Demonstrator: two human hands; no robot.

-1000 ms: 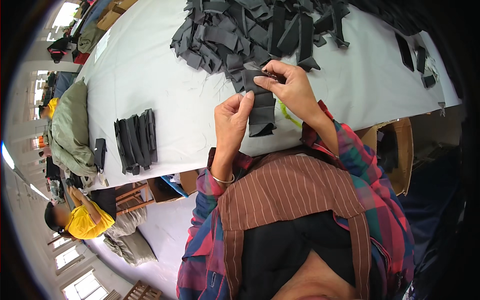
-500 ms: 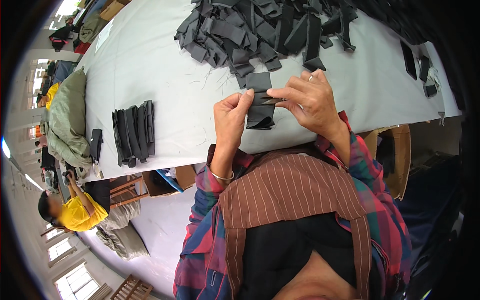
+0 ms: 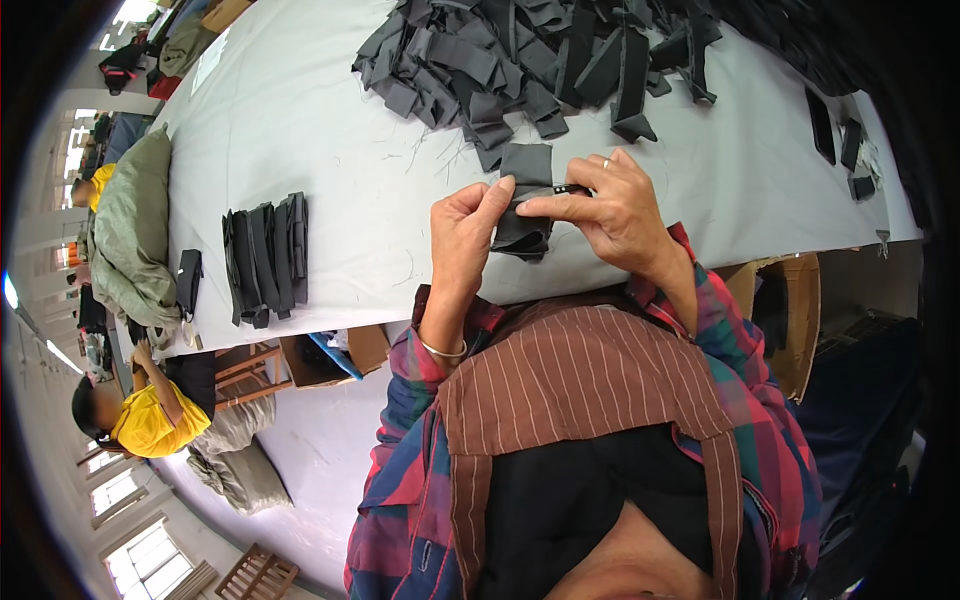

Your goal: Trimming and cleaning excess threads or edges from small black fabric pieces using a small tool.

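Note:
My left hand (image 3: 462,228) pinches a dark grey folded fabric strip (image 3: 526,160) along its left edge, thumb on top. The strip stands out over the near part of the table. In my right hand (image 3: 622,212) is a small pair of thread snips (image 3: 573,190), its dark body showing above my outstretched index finger and its metal end over the strip. That fingertip rests on or just above the fabric. My palm and curled fingers hide part of the snips. Just beyond my hands lies a large heap of similar dark fabric pieces (image 3: 480,70).
A neat row of folded dark strips (image 3: 265,260) lies to the left on the pale table (image 3: 370,220). A black phone (image 3: 820,125) and small dark scraps lie at the right. Cardboard boxes (image 3: 800,330) stand below the edge. A person in yellow (image 3: 160,420) is at the left.
My right hand has turned and the snips with it: their blades showed across the strip before, now their dark body shows. The left hand keeps its pinch, almost unmoved.

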